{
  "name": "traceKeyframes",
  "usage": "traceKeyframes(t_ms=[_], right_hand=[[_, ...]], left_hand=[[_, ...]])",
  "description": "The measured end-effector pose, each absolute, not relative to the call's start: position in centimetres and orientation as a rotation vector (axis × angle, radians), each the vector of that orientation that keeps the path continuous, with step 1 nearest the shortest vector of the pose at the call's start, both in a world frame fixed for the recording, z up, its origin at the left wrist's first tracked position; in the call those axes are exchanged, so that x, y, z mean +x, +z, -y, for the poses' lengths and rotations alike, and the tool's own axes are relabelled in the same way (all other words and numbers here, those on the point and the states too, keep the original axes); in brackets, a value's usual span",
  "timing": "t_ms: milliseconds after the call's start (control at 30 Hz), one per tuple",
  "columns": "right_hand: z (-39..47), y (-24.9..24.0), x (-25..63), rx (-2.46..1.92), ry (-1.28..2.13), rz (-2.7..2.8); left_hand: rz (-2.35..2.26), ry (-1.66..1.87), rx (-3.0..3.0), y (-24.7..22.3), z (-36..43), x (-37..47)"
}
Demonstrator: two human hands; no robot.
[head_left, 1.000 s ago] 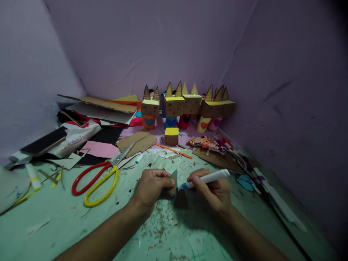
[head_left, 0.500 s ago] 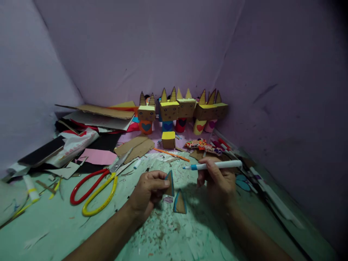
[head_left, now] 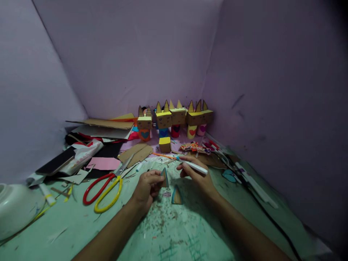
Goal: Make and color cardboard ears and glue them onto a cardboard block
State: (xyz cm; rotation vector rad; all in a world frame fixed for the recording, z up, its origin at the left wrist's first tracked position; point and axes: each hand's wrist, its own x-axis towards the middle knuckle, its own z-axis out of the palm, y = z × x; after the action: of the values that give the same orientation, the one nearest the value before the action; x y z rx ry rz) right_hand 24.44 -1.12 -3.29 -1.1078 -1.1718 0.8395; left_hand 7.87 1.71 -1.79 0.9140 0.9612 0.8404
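Note:
My left hand pinches a small pointed cardboard piece with a blue edge, holding it upright above the table. Between the fingers of my right hand is a white marker; its blue tip points up and left, apart from the cardboard. A second cardboard ear shape, also edged in blue, lies on the table between my hands. Beside the held piece is a scrap of purplish paper.
Scissors with red and yellow handles lie left. Behind stand several box-headed cardboard figures and a small yellow-topped box. Cardboard sheets pile at back left, a white bowl at far left. A black cable runs along the right.
My right hand has turned the marker, so its blue tip now points up-left rather than level left. The camera view has shifted somewhat. My left hand still grips the cardboard piece.

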Motion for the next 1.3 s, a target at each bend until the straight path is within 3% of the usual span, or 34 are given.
traceKeyframes(t_ms=[367, 633, 967, 1300], right_hand=[[0.2, -5.1, 27.0, -1.21, 0.646, 1.4], [1.5, -4.9, 28.4, -1.21, 0.545, 1.838], [2.1, -4.9, 27.6, -1.277, 0.517, 1.974], [2.1, -4.7, 27.7, -1.319, 0.511, 1.997]], left_hand=[[-1.144, 0.882, 1.119, -1.6, -1.2, 7.5], [-1.291, 0.678, 1.36, -1.6, -0.6, 8.0], [-1.349, 0.452, 1.713, -3.9, -1.5, 7.8], [-1.29, 0.209, 2.072, -1.3, -1.3, 6.2]])
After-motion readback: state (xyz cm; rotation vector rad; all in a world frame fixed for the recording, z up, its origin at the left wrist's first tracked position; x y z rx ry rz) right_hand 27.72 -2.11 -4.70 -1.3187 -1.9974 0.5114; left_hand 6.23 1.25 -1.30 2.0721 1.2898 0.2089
